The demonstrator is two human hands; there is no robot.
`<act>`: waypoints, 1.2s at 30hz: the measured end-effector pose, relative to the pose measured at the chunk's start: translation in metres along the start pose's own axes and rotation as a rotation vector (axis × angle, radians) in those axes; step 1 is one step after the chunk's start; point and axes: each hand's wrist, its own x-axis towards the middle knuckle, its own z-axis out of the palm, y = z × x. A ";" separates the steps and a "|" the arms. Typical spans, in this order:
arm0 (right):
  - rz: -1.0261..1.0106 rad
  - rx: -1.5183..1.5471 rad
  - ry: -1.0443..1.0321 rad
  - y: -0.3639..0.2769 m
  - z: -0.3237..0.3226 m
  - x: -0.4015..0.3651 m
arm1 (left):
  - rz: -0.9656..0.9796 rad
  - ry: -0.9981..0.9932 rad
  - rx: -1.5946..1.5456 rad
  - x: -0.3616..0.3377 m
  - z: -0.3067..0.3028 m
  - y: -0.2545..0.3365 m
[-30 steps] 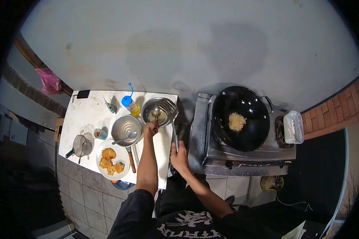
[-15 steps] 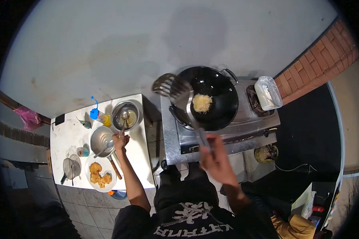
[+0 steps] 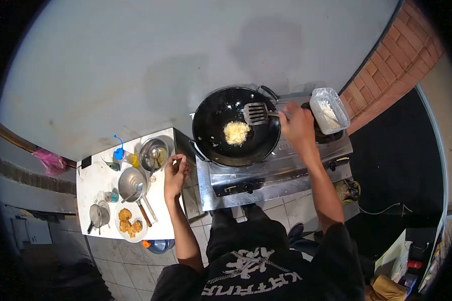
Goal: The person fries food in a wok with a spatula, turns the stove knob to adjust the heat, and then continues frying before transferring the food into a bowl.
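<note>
My right hand [image 3: 299,128] is closed around the handle of a slotted spatula [image 3: 256,114], whose metal blade is over the right side of a black wok [image 3: 211,145]. Just below and left of the blade, a pale yellow frying patty [image 3: 236,133] bubbles in the oil. My left hand [image 3: 176,175] hovers by the right edge of the white table, its fingers loosely bent and apart, with nothing visible in them. Near it a ladle [image 3: 155,153] rests in a metal bowl [image 3: 144,156] of yellowish liquid.
On the white table [image 3: 160,220] are a second metal pan [image 3: 125,185] holding a spoon, a plate [image 3: 120,224] of fried pieces, a strainer [image 3: 96,215] and a blue-capped bottle [image 3: 119,154]. A plastic tub [image 3: 331,113] of white powder sits on the stove [image 3: 226,183], right of the wok.
The spatula has swung from the wok's left rim to its right side with my right hand. My left hand has let go of the ladle and moved right.
</note>
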 end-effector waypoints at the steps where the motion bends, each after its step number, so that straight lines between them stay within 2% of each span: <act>1: -0.041 0.034 0.034 -0.001 0.002 0.006 | 0.018 -0.005 0.005 0.000 0.004 0.001; 6: -0.003 0.184 0.009 0.001 0.017 0.034 | 0.127 0.088 0.029 -0.006 0.025 0.011; 8: 0.013 0.271 0.026 0.009 0.024 0.040 | 0.251 0.232 0.170 -0.008 0.028 0.009; 11: 0.006 0.323 -0.021 0.013 0.028 0.043 | 0.194 0.246 0.252 -0.019 0.036 0.034; 15: -0.040 0.211 -0.129 0.010 0.020 0.046 | 0.245 0.291 0.168 -0.013 0.032 0.027; 17: -0.156 0.161 -0.182 0.006 0.020 0.049 | 0.240 0.288 0.160 -0.012 0.031 0.028; 20: -0.172 0.160 -0.198 0.002 0.023 0.048 | 0.192 0.339 0.207 -0.017 0.030 0.031; 24: -0.132 0.142 -0.223 0.002 0.016 0.039 | 0.233 0.380 0.058 -0.033 0.023 0.026; 29: -0.116 0.238 -0.130 0.011 0.005 0.033 | 0.205 0.335 -0.111 -0.047 0.019 0.027; 36: -0.036 0.362 -0.060 0.015 -0.004 0.017 | 0.203 0.309 -0.161 -0.050 0.023 0.028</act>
